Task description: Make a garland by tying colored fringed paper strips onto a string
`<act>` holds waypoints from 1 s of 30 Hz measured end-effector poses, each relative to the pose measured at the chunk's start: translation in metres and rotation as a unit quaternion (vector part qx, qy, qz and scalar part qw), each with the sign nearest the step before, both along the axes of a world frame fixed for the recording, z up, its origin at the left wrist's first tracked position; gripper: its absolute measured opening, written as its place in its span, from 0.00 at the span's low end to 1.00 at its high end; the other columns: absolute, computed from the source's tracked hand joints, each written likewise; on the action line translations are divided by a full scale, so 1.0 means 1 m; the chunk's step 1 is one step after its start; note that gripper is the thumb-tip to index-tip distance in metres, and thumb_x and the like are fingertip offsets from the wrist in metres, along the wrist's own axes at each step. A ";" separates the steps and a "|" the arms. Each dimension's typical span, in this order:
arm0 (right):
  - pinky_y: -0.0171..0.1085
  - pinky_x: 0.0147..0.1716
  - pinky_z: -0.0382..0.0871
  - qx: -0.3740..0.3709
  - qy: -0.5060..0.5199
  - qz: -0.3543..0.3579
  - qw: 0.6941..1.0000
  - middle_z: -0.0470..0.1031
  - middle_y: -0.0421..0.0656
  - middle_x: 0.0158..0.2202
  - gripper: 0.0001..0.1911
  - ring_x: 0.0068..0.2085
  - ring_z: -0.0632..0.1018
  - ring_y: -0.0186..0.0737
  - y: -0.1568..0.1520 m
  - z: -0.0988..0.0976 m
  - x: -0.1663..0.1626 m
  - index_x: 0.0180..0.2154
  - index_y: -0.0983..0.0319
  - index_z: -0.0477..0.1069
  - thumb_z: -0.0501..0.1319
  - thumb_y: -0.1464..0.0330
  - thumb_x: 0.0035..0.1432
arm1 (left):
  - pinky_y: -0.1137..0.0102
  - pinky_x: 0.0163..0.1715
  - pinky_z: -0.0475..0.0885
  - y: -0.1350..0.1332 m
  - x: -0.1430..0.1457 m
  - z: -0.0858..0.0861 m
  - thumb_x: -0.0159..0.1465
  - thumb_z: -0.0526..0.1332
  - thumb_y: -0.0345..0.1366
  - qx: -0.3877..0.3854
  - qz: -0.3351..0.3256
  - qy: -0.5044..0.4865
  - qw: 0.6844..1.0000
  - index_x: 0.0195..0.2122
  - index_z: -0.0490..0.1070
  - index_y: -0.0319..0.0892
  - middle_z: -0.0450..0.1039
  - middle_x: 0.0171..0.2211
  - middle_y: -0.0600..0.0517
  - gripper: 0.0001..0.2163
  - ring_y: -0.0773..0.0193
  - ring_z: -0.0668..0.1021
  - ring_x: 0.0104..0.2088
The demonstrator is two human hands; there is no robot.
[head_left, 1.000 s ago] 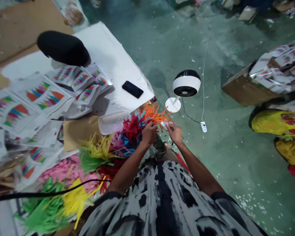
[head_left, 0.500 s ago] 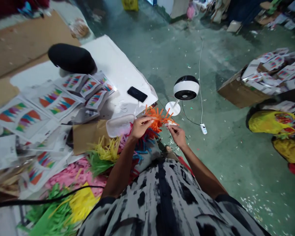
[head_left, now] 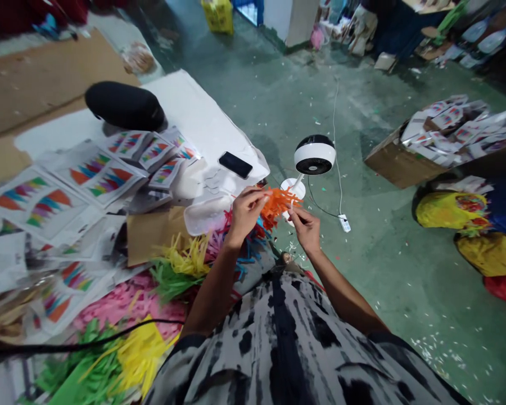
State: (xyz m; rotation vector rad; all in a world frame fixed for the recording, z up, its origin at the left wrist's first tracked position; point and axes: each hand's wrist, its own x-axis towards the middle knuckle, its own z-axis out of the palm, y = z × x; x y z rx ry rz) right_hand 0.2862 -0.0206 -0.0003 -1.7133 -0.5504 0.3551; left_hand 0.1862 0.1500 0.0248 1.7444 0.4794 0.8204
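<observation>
An orange fringed paper tassel (head_left: 275, 210) hangs between my two hands, above my lap. My left hand (head_left: 247, 212) is closed in a pinch at the tassel's left edge. At its right side, my right hand (head_left: 307, 229) pinches a small white strip (head_left: 291, 209), whose kind I cannot make out, close against the orange fringe. Blue fringed paper (head_left: 248, 252) lies over my lap below. A translucent plastic tray (head_left: 208, 215) stands left of my left hand, beside yellow fringed paper (head_left: 184, 256) and green fringed paper (head_left: 172, 281).
The white table (head_left: 194, 107) bears a black phone (head_left: 235, 165), a black rounded case (head_left: 125, 106) and printed packets (head_left: 96, 174). A white-and-black fan (head_left: 315, 154) stands on the floor ahead, its cable near a power strip (head_left: 344, 223). A carton (head_left: 405, 163) of packets sits right.
The orange tassel has shifted slightly and its fringe hangs differently. My left hand has turned and risen a little; my right hand has moved slightly upward. The view has tilted slightly.
</observation>
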 end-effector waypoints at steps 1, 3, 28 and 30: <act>0.47 0.45 0.74 0.001 -0.003 -0.004 1.000 0.83 0.43 0.34 0.19 0.36 0.79 0.44 -0.002 0.002 -0.001 0.46 0.58 0.85 0.65 0.52 0.64 | 0.68 0.44 0.74 0.001 0.000 0.000 0.68 0.65 0.37 0.007 -0.015 0.011 1.000 0.42 0.85 0.45 0.80 0.42 0.48 0.08 0.61 0.79 0.43; 0.47 0.46 0.74 0.006 -0.020 -0.006 1.000 0.84 0.44 0.37 0.18 0.37 0.79 0.44 -0.004 0.009 -0.003 0.46 0.57 0.85 0.64 0.53 0.65 | 0.69 0.42 0.74 -0.002 -0.001 0.000 0.67 0.66 0.38 -0.007 -0.018 0.015 1.000 0.41 0.85 0.44 0.81 0.41 0.48 0.07 0.63 0.79 0.40; 0.31 0.20 0.64 0.050 0.411 0.075 0.907 0.76 0.39 0.20 0.20 0.19 0.71 0.31 -0.014 0.020 -0.039 0.24 0.61 0.78 0.77 0.52 0.44 | 0.73 0.25 0.66 -0.043 -0.041 -0.019 0.65 0.69 0.47 -0.239 -0.143 0.021 0.960 0.43 0.83 0.38 0.71 0.27 0.53 0.16 0.71 0.70 0.23; 0.31 0.20 0.64 0.054 0.419 0.080 0.903 0.75 0.38 0.20 0.20 0.19 0.71 0.30 -0.014 0.018 -0.039 0.23 0.62 0.78 0.77 0.52 0.44 | 0.73 0.25 0.65 -0.043 -0.042 -0.018 0.66 0.68 0.47 -0.244 -0.159 0.021 0.956 0.44 0.83 0.39 0.71 0.27 0.54 0.16 0.71 0.70 0.23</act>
